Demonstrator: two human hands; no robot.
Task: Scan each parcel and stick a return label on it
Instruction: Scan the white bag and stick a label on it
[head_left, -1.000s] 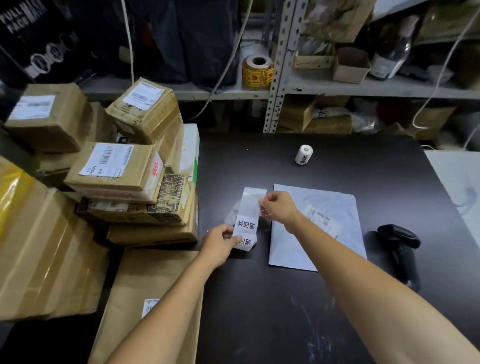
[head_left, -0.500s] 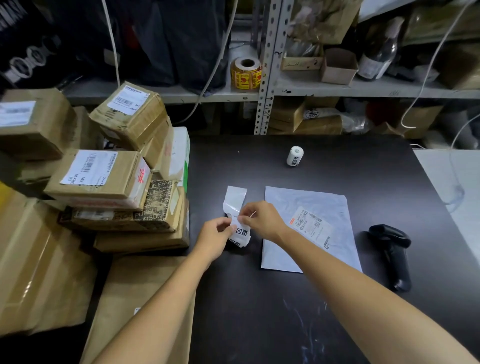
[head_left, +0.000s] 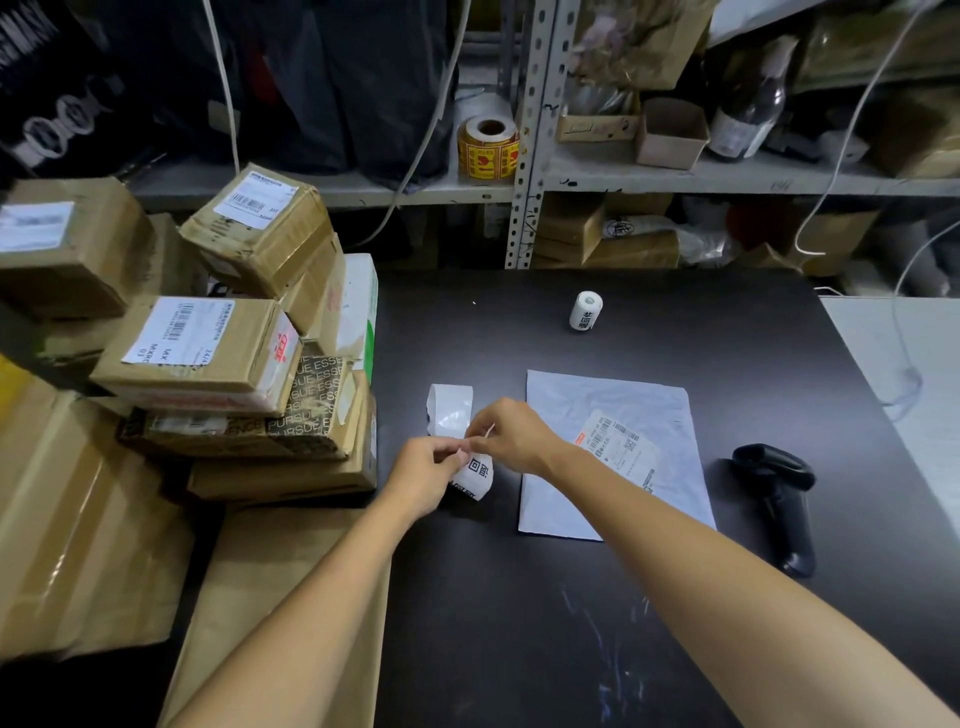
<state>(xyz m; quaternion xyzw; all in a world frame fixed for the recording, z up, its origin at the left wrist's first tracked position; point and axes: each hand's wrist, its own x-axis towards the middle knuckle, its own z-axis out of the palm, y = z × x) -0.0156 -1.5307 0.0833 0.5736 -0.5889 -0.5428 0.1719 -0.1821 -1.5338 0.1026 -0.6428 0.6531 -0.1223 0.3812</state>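
Note:
A grey poly mailer parcel (head_left: 613, 447) with a shipping label lies flat on the dark table (head_left: 571, 623). Just left of it, my left hand (head_left: 426, 475) holds a small roll of return labels (head_left: 475, 475), whose empty backing strip (head_left: 449, 413) curls away behind. My right hand (head_left: 511, 436) pinches the edge of a label at the roll, fingertips meeting those of my left hand. A black handheld scanner (head_left: 779, 499) lies on the table to the right of the parcel, untouched.
Several taped cardboard parcels (head_left: 208, 353) are stacked at the left, with a flat brown mailer (head_left: 270, 597) in front of them. A second label roll (head_left: 586, 310) stands at the table's far side. Shelves (head_left: 675, 176) with boxes, a yellow sticker roll (head_left: 488, 148) and cables run behind.
My right hand came down from the top of the raised strip to the roll, close to my left hand. The loose backing strip now curls back onto the table.

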